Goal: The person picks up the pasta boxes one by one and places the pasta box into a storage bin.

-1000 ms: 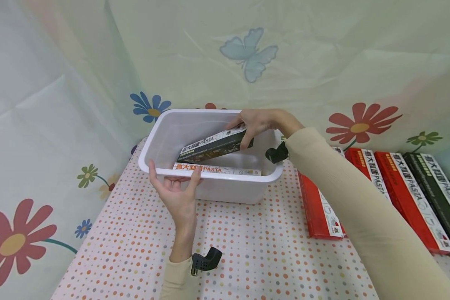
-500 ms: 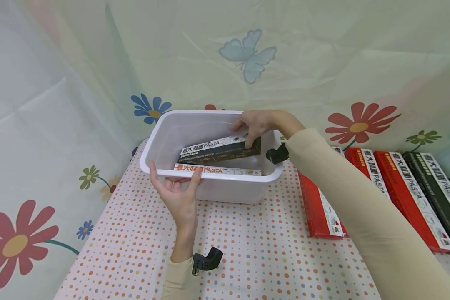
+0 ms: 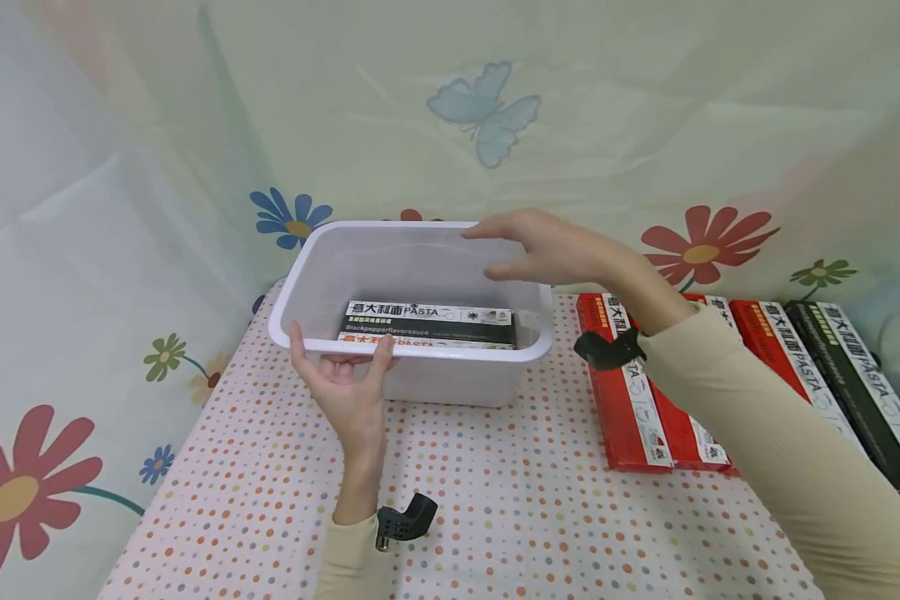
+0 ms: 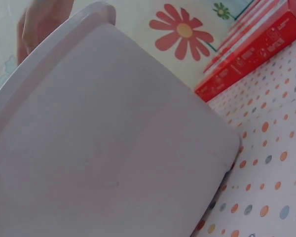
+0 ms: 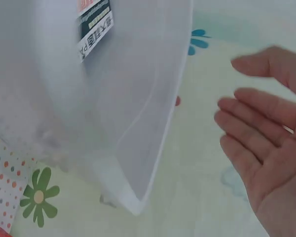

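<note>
Head view: white, round-cornered tub (image 3: 450,381).

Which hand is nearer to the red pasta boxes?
Right. The right hand hovers left of the red pasta boxes; the left hand holds the near rim of the white tub, farther left.

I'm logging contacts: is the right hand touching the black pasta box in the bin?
Apart: the right wrist view shows backdrop between the right hand and the bin holding the black box.
</note>
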### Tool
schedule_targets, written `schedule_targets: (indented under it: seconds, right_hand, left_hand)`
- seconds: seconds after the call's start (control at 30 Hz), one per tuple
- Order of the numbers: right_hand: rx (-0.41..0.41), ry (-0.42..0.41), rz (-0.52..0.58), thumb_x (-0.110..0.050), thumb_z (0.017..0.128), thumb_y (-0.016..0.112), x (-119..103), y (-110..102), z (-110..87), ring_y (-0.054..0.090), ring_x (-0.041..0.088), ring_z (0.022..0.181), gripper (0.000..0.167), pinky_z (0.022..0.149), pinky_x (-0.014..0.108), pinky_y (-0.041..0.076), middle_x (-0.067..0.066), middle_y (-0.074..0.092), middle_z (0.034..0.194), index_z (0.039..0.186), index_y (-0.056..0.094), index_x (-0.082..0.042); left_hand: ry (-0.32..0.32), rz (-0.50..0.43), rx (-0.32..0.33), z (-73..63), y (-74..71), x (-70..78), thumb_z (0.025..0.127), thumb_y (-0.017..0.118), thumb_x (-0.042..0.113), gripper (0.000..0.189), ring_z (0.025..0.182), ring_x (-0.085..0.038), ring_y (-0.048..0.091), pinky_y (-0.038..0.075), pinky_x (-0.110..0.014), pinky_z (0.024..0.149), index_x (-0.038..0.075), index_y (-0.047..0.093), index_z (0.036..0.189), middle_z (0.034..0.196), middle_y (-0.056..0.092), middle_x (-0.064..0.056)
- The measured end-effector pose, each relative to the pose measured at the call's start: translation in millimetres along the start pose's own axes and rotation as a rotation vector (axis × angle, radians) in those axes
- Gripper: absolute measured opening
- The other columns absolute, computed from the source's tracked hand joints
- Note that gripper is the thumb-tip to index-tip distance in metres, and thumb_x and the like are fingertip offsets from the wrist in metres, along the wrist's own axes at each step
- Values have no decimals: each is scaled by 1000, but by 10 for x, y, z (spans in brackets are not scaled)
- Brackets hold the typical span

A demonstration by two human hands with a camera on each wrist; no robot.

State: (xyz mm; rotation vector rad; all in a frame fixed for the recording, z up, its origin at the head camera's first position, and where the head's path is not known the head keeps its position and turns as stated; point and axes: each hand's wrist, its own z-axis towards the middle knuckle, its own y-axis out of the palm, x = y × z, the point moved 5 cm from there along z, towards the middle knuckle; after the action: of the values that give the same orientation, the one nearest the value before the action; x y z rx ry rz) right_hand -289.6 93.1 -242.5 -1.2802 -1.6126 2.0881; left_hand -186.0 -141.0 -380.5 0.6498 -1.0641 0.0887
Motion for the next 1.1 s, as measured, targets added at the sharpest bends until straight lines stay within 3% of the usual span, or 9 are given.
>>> schedule_targets:
  seconds: [0.27,0.37,0.47,0.53,0.67,0.83,1.0,1.1]
  right_hand:
    - [395,142,168,-10,99,71,1,-64,-912,40,36,149,59,117,72,38,14,50,158,155,51,-10]
    - [569,192,196,-7,99,71,90,39,-1280,44,29,146,61,121,46,46,12,50,158,156,51,-13]
    - [702,259,215,-6,100,69,200,227,-1618,45,17,145,62,111,11,45,8,50,159,157,50,-18]
    - [770,295,243,-5,100,68,274,388,-1807,45,11,145,61,105,2,41,6,50,159,157,50,-18]
    - [825,372,288,-7,102,67,428,764,-2077,41,9,149,60,106,1,40,6,47,161,158,47,-14]
    - [804,508,350,-11,103,67,640,1201,-2268,39,10,150,61,106,-1,37,12,45,162,160,44,-13]
    - [754,656,414,-16,104,67,794,1534,-2365,36,23,153,63,104,-5,31,18,43,162,161,40,-10]
    - [738,731,483,-17,104,67,844,1684,-2394,37,34,151,65,103,-3,35,21,41,162,161,38,-6]
  left_hand:
    - [-11,0,17,24,-16,-26,82,81,-12,116,87,-19,62,69,-38,76,18,9,168,133,57,-22]
    - [-9,-14,12,30,-5,-42,83,81,-11,115,88,-19,62,69,-39,76,17,9,168,132,56,-23]
    - [-4,-26,3,43,14,-55,84,81,-11,114,89,-19,61,69,-40,77,17,9,168,133,56,-23]
    - [-2,-32,0,49,26,-59,84,81,-11,114,89,-20,61,69,-40,77,17,9,168,134,55,-23]
    - [4,-31,5,63,40,-60,84,80,-11,113,86,-19,61,70,-39,75,16,10,167,132,55,-24]
    - [-8,-29,7,66,51,-56,83,81,-11,113,86,-19,61,70,-39,76,18,11,167,132,56,-23]
    - [-32,-38,13,41,26,-63,83,80,-13,114,88,-20,61,69,-40,77,19,11,167,137,54,-23]
    - [-34,-37,11,38,9,-64,83,80,-12,113,89,-21,61,69,-41,78,18,10,167,139,53,-23]
